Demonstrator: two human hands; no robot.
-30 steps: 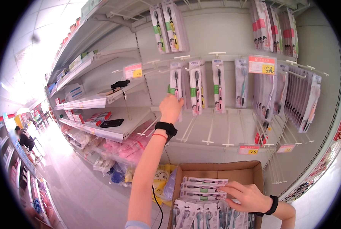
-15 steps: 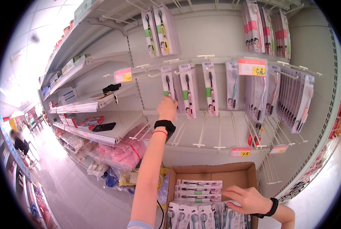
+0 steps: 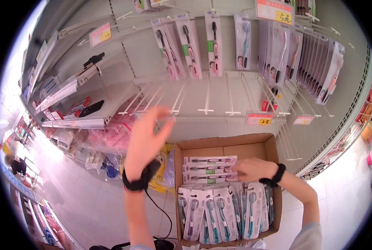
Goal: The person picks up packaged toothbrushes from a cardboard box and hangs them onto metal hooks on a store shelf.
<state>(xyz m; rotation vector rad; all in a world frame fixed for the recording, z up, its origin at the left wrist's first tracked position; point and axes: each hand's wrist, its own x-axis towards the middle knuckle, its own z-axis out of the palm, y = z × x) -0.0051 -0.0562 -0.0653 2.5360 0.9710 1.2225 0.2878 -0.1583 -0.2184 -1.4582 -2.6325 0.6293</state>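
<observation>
A: What part of the rack [image 3: 192, 96] can't you see?

B: Its top. The upper edge of the view cuts it off, with the packs hung up there.

A: And the box [image 3: 227, 148]?

B: Its back wall shows well, but its front is crowded against the lower edge. The teal toothbrushes [image 3: 252, 210] overlap so much that I can't count them.

A: How are the hands?

B: The left hand [image 3: 146, 141] is raised in front of the rack, below the hanging toothbrushes [image 3: 190, 48] and apart from them. It's blurred, but the thumb stands wide of the fingers and nothing shows in it. The right hand [image 3: 254, 170] reaches into the box from the right, palm down, fingers bent at the ends of the pink toothbrushes [image 3: 210, 168].

A: Is it gripping one?

B: I can't tell. The fingers cover those ends. Three pink packs lie crosswise there, stacked above the teal ones.

A: What's different from half a second ago?

B: The left hand was up at the leftmost hanging pack; now it has dropped away, and that pack hangs uncovered. The view has tipped down, too, so more of the box shows. The right hand has stayed by the pink packs.
</observation>
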